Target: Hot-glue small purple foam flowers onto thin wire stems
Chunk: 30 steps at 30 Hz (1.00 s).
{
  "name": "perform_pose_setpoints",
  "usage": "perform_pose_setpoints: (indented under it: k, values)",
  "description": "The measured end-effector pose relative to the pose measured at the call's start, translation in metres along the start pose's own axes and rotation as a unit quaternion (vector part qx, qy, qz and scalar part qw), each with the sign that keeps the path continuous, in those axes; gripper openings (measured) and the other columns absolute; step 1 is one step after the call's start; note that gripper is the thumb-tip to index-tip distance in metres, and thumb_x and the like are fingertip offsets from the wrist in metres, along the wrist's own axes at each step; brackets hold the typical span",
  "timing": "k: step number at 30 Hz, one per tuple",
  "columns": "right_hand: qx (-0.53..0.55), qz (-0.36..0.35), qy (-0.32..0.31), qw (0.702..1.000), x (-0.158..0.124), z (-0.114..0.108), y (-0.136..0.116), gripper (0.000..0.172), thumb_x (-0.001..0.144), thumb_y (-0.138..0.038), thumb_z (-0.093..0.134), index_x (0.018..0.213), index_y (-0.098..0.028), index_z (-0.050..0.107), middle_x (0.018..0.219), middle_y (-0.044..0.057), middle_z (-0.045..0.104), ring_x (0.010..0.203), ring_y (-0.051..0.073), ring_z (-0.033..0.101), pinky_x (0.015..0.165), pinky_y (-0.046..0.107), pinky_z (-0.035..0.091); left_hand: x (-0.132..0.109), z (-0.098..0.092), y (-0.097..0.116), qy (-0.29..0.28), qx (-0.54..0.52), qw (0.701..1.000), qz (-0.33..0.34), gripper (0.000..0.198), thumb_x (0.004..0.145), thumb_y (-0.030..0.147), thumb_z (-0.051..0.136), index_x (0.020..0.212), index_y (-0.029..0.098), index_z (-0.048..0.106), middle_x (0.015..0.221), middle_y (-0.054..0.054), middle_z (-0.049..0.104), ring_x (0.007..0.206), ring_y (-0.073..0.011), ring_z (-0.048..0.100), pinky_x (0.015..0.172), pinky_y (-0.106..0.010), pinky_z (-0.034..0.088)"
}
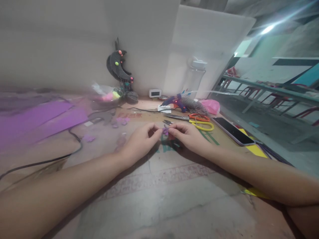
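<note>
Both my hands meet at the middle of the cardboard-covered table. My left hand and my right hand pinch a small purple foam piece between their fingertips, fingers curled in. Just beyond it lies a small metal tool, perhaps tweezers. Scissors with orange handles and ones with yellow handles lie right behind my right hand. A blue glue gun rests farther back.
Purple foam sheets and small purple cut-outs lie on the left, crossed by a black cable. A phone and yellow paper lie at the right. A dark crescent ornament, a bowl, a bottle stand at the back.
</note>
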State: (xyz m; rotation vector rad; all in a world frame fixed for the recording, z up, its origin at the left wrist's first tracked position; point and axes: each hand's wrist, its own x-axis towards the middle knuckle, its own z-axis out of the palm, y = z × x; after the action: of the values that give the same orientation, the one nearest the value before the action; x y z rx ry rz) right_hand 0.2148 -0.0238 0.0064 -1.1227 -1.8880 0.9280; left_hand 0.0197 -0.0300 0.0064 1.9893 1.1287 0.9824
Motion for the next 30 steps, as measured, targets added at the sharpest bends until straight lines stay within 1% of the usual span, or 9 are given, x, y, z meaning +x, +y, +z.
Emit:
perform_pose_setpoints:
  k: [4, 8, 10, 13, 15, 18, 23, 26, 30]
  values:
    - [0.07, 0.01, 0.01, 0.997, 0.001, -0.001, 0.007, 0.028, 0.087, -0.043, 0.06, 0.076, -0.018, 0.059, 0.067, -0.002, 0.058, 0.059, 0.011, 0.051, 0.058, 0.024, 0.041, 0.0, 0.002, -0.005, -0.025, -0.019, 0.999, 0.017, 0.025, 0.093, 0.037, 0.048, 0.087, 0.018, 0.062, 0.083, -0.002, 0.067, 0.076, -0.0164, 0.06, 0.07, -0.028, 0.045]
    - [0.071, -0.01, -0.01, 0.997, -0.001, -0.001, 0.005, 0.029, 0.088, -0.045, 0.059, 0.076, -0.018, 0.056, 0.066, -0.002, 0.056, 0.06, 0.011, 0.051, 0.059, 0.025, 0.041, 0.0, 0.003, -0.01, -0.024, -0.072, 0.997, 0.006, 0.037, 0.094, 0.031, 0.045, 0.129, 0.022, 0.05, 0.104, -0.006, 0.068, 0.085, -0.0163, 0.064, 0.079, -0.031, 0.049]
    - [0.033, -0.027, -0.025, 0.999, -0.002, -0.002, 0.002, 0.03, 0.089, -0.044, 0.057, 0.074, -0.018, 0.056, 0.065, -0.002, 0.055, 0.06, 0.011, 0.05, 0.059, 0.025, 0.041, -0.001, 0.004, -0.009, -0.054, -0.086, 0.994, 0.038, 0.044, 0.092, 0.026, 0.046, 0.136, 0.025, 0.045, 0.112, -0.007, 0.067, 0.095, -0.0171, 0.064, 0.086, -0.033, 0.049]
    - [-0.024, -0.05, -0.041, 0.998, -0.005, -0.003, 0.0, 0.029, 0.09, -0.04, 0.054, 0.072, -0.018, 0.056, 0.063, -0.002, 0.053, 0.057, 0.01, 0.048, 0.056, 0.024, 0.039, 0.001, 0.005, -0.007, -0.086, -0.114, 0.988, 0.061, 0.032, 0.089, 0.024, 0.049, 0.121, 0.023, 0.057, 0.115, -0.007, 0.066, 0.101, -0.0189, 0.063, 0.089, -0.034, 0.049]
    - [-0.038, -0.053, -0.041, 0.997, -0.006, -0.003, -0.001, 0.027, 0.091, -0.039, 0.053, 0.074, -0.018, 0.057, 0.062, -0.003, 0.053, 0.055, 0.01, 0.047, 0.056, 0.024, 0.038, 0.002, 0.005, -0.006, -0.077, -0.136, 0.987, 0.034, 0.018, 0.087, 0.024, 0.052, 0.101, 0.02, 0.061, 0.105, -0.006, 0.068, 0.093, -0.0178, 0.064, 0.083, -0.031, 0.05]
    - [-0.056, -0.048, -0.021, 0.997, -0.006, -0.003, -0.002, 0.025, 0.091, -0.036, 0.052, 0.076, -0.018, 0.057, 0.062, -0.003, 0.053, 0.056, 0.011, 0.048, 0.057, 0.024, 0.039, 0.004, 0.004, -0.005, -0.053, -0.16, 0.985, -0.03, 0.005, 0.084, 0.023, 0.052, 0.083, 0.019, 0.056, 0.084, -0.003, 0.066, 0.077, -0.015, 0.062, 0.071, -0.028, 0.049]
    - [-0.111, -0.067, 0.014, 0.991, -0.003, -0.004, -0.005, 0.021, 0.088, -0.03, 0.052, 0.072, -0.018, 0.056, 0.066, -0.002, 0.057, 0.063, 0.012, 0.051, 0.061, 0.024, 0.039, 0.003, 0.003, -0.004, -0.057, -0.182, 0.98, -0.053, 0.006, 0.083, 0.023, 0.05, 0.085, 0.02, 0.054, 0.067, 0.003, 0.058, 0.061, -0.0121, 0.056, 0.059, -0.025, 0.044]
    - [-0.151, -0.093, 0.019, 0.984, -0.003, -0.005, -0.006, 0.021, 0.088, -0.028, 0.051, 0.071, -0.018, 0.057, 0.069, 0.0, 0.059, 0.067, 0.013, 0.053, 0.066, 0.024, 0.04, 0.002, 0.002, -0.002, -0.056, -0.147, 0.987, -0.027, 0.019, 0.088, 0.034, 0.051, 0.094, 0.019, 0.06, 0.069, 0.002, 0.057, 0.062, -0.0122, 0.055, 0.058, -0.024, 0.043]
    - [-0.18, -0.126, 0.004, 0.976, -0.003, -0.005, -0.005, 0.021, 0.089, -0.026, 0.05, 0.071, -0.018, 0.058, 0.069, 0.0, 0.06, 0.067, 0.012, 0.053, 0.066, 0.024, 0.04, 0.001, 0.001, 0.0, -0.059, -0.093, 0.994, 0.006, 0.029, 0.091, 0.043, 0.05, 0.087, 0.017, 0.063, 0.073, 0.0, 0.06, 0.066, -0.0128, 0.054, 0.059, -0.024, 0.043]
